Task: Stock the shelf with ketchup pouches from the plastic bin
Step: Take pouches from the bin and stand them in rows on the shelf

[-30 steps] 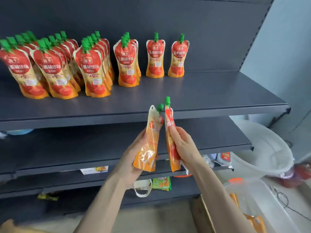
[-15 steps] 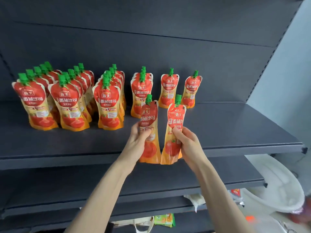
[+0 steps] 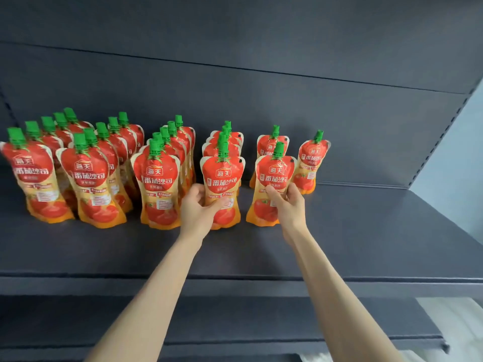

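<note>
Two upright pouches: my left hand grips one, my right hand grips the other, each fronting its row on the shelf.

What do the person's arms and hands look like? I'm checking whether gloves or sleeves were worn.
Both forearms are bare up to the frame edge: no sleeves in view. The left hand and right hand wear no gloves, and no rings, watch or bands are visible on the fingers or wrists.

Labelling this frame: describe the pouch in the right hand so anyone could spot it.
On the dark shelf, find the rows of red ketchup pouches and take the second row from the right. Its front pouch is the target: the right hand grips its waist, unlike the lone pouch beside it.
</note>
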`<move>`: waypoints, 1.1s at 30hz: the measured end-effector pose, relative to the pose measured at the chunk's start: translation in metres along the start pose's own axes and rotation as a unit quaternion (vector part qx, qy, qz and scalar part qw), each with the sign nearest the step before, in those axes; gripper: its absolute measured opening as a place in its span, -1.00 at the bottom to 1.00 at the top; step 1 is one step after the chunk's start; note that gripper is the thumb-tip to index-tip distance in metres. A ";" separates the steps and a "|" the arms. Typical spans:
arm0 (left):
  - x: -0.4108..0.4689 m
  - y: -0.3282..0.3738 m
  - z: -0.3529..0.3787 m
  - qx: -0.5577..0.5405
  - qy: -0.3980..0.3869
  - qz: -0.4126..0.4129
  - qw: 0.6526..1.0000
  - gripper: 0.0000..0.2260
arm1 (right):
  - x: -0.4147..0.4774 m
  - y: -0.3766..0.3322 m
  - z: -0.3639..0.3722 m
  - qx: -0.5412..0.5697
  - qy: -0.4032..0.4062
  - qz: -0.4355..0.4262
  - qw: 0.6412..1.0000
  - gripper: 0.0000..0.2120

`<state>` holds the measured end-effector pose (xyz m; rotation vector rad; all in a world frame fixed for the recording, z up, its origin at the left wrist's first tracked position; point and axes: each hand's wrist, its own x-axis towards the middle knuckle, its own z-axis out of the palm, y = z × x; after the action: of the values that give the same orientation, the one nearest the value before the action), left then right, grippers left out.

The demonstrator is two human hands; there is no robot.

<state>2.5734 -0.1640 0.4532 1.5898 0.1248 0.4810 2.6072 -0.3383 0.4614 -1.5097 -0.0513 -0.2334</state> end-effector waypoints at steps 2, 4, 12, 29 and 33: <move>0.009 -0.005 0.000 -0.002 -0.001 0.002 1.000 -0.73 | 0.011 0.005 0.003 0.000 -0.001 -0.005 1.000 -0.86; 0.014 -0.010 -0.001 -0.011 -0.008 -0.003 1.000 -0.72 | 0.019 0.009 0.005 -0.005 0.001 -0.010 1.000 -0.83; 0.010 -0.031 -0.010 0.091 -0.060 -0.013 0.994 -0.56 | 0.020 0.041 -0.010 -0.153 -0.049 -0.012 0.987 -0.60; 0.017 -0.035 -0.002 0.177 -0.031 0.020 0.984 -0.53 | 0.061 0.057 -0.006 -0.435 0.013 0.012 0.900 -0.50; 0.017 -0.036 -0.001 0.201 -0.024 0.028 0.979 -0.52 | 0.066 0.056 -0.005 -0.466 0.018 0.020 0.884 -0.48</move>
<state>2.5960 -0.1536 0.4216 2.0051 0.1482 0.4807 2.6816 -0.3487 0.4178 -2.4666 0.1460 -0.2681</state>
